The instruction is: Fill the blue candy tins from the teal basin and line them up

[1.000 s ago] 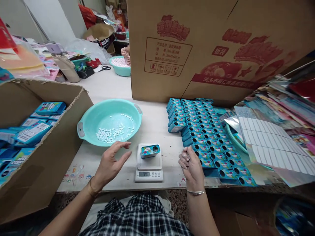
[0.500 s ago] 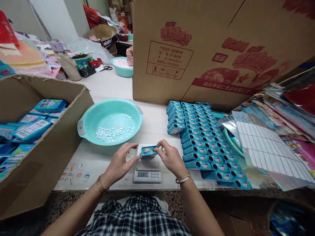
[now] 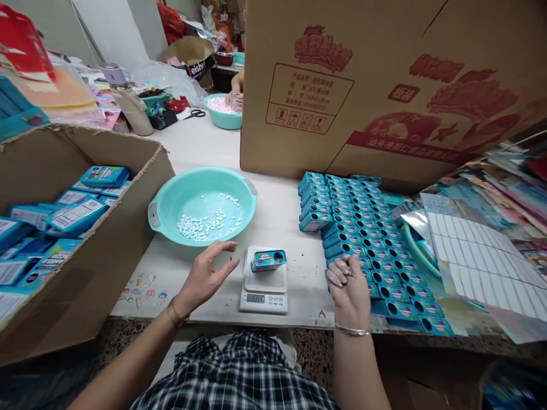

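Observation:
A small blue tin with a round dark opening in its top lies on a white digital scale, with neither hand touching it. My left hand is just left of the scale, thumb and fingers apart, nothing between them. To the right of the scale, my right hand is closed with its fingers curled in; whatever it may hold is hidden. It covers part of the rows of blue tins, which show similar dark openings. Beyond my left hand, a turquoise basin contains many small pale candies.
A cardboard box of blue tins stands at the left. Behind the rows rises a large printed carton. Sticker sheets overhang another basin at right. At the back, another person's hand is in a turquoise basin.
Both hands have come away from the tin, which now rests alone on the scale. My right hand moved right and closed; my left remains open. The view has shifted slightly.

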The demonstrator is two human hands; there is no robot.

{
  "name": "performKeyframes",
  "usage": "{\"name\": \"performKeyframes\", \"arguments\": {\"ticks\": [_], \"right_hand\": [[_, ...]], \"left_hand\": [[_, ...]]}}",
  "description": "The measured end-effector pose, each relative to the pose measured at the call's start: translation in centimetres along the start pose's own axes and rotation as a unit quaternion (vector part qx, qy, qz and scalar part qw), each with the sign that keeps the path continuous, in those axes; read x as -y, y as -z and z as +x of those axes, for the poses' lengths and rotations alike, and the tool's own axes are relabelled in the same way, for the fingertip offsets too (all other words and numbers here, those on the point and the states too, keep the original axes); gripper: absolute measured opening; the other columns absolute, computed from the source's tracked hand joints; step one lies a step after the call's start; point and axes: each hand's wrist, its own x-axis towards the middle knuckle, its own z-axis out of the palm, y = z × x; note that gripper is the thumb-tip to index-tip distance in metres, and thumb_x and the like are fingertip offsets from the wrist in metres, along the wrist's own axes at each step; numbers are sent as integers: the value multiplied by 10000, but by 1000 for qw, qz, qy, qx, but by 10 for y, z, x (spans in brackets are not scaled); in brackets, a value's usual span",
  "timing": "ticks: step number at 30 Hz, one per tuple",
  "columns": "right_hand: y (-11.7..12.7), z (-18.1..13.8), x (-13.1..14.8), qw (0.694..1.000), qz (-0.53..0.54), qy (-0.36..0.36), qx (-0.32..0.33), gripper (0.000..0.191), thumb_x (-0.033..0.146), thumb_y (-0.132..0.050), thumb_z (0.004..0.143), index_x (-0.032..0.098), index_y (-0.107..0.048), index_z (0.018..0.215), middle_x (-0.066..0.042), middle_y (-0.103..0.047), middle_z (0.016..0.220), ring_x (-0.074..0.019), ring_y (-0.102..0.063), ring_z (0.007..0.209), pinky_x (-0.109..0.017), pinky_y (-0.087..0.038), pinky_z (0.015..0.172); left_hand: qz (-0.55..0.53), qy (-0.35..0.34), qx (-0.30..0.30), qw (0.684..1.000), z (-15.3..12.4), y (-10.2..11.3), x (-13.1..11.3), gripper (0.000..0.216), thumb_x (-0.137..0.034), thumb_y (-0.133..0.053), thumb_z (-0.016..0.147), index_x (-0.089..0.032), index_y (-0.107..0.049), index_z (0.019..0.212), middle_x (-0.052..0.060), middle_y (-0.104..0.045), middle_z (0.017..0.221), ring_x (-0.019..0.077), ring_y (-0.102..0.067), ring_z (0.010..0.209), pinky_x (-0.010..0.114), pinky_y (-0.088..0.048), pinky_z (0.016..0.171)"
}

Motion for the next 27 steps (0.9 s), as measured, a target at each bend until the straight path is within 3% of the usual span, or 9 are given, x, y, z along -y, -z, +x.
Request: {"name": "performKeyframes", "arguments": {"ticks": [5, 7, 10, 15, 18, 23, 27], "right_hand": [[7, -4, -8, 991, 108, -71, -46, 149, 278, -654, 832, 181, -543, 812, 53, -452, 644, -45, -402, 478, -157, -371, 418], [4, -5, -12, 989, 104, -86, -64, 109, 211, -645, 803, 182, -555, 857, 23, -507, 714, -58, -461, 537, -167, -403, 450], [-5, -7, -18, 993, 59, -86, -49, 202, 124, -669, 736, 189, -567, 898, 26, -522, 744, -41, -447, 530, -140, -378, 442], [-36, -12, -30, 990, -120, -41, 60, 210, 325, -714, 788, 203, -583, 898, 78, -438, 621, -17, -251, 408, -123, -187, 342], [-61, -12, -41, 979, -177, 0, 100, 246, 416, -686, 813, 206, -565, 855, 94, -373, 561, -24, -217, 400, -138, -162, 348], [-97, -7, -64, 990, -100, 52, 81, 283, 466, -659, 818, 221, -521, 851, 97, -330, 592, -40, -269, 439, -157, -262, 407], [-107, -5, -79, 985, -123, 104, 57, 308, 513, -610, 844, 222, -508, 836, 100, -320, 589, -51, -303, 465, -207, -418, 551]], "left_hand": [[7, 1, 6, 1000, 0, -1, 0, 319, -388, -585, 885, -223, -626, 1155, 81, -646, 1186, 232, -588, 1110, 410, -465, 988], [9, -2, 13, 1000, 0, -2, -1, 317, -385, -583, 889, -229, -619, 1162, 77, -642, 1190, 227, -586, 1112, 405, -465, 986], [13, -4, 21, 1000, 0, -4, -1, 319, -387, -584, 889, -234, -613, 1167, 78, -640, 1194, 228, -586, 1115, 398, -469, 979], [11, -3, 24, 1000, -2, -8, -1, 319, -382, -584, 888, -233, -613, 1169, 76, -645, 1182, 226, -594, 1109, 386, -471, 974], [5, -5, 23, 1000, -3, -9, -2, 307, -371, -587, 889, -235, -616, 1162, 67, -652, 1159, 215, -603, 1087, 366, -474, 960], [-9, 6, 23, 1000, -8, -9, -4, 303, -372, -582, 891, -237, -624, 1158, 73, -651, 1158, 218, -605, 1080, 366, -484, 945], [-16, 10, 22, 1000, -11, -10, 0, 324, -388, -575, 892, -225, -622, 1167, 93, -652, 1151, 233, -604, 1081, 386, -491, 937]]}}
